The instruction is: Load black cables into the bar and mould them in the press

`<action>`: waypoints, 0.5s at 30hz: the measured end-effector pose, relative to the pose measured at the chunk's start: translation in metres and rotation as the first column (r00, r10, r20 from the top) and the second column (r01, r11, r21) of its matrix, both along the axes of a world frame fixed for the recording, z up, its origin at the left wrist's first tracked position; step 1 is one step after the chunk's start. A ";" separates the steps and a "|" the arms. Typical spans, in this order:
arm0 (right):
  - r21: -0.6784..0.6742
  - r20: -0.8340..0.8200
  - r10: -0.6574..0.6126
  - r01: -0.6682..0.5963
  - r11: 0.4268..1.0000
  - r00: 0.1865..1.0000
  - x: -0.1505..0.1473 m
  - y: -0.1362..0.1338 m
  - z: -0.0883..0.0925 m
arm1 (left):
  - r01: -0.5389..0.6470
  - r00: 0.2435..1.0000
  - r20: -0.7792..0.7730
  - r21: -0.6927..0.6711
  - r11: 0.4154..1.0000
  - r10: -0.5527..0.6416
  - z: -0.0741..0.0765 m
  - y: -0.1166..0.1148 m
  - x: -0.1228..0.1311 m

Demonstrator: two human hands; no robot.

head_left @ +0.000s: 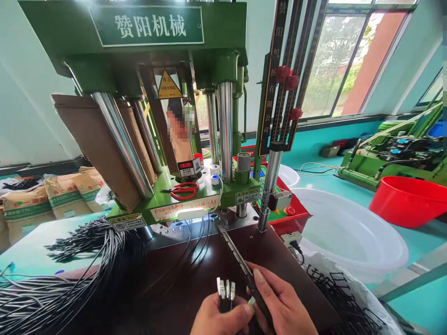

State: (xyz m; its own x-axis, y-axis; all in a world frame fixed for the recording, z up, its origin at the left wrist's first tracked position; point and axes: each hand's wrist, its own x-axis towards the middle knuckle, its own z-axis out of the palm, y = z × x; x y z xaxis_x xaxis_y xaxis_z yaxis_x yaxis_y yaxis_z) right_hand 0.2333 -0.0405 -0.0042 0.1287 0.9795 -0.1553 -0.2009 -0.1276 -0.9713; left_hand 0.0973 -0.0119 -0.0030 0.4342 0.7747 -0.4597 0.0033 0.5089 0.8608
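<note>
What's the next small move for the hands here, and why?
Probably seat one plug from the left hand into the bar. The left hand grips a cluster of metal-tipped plugs, tips up, beside the bar; the right hand steadies the bar's near end, and its far end reaches under the press, where cables already run. Whether the bar has free slots can't be told.

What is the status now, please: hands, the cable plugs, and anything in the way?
Left hand grips bunch of cable plugs. Right hand holds long dark bar, tip near green press. Black cables heaped left.
</note>
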 end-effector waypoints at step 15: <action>0.119 0.152 -0.026 0.008 0.993 0.988 0.000 -0.001 0.005 | 0.015 0.999 -0.029 0.030 0.999 -0.014 0.002 -0.001 0.004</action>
State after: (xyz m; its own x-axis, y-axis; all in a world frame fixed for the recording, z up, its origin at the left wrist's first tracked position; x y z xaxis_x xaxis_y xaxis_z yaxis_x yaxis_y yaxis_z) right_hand 0.2338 -0.0415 0.0009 0.1585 0.9872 -0.0160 -0.0498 -0.0081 -0.9987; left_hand 0.1008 -0.0132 -0.0008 0.4326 0.7818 -0.4491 0.0360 0.4827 0.8750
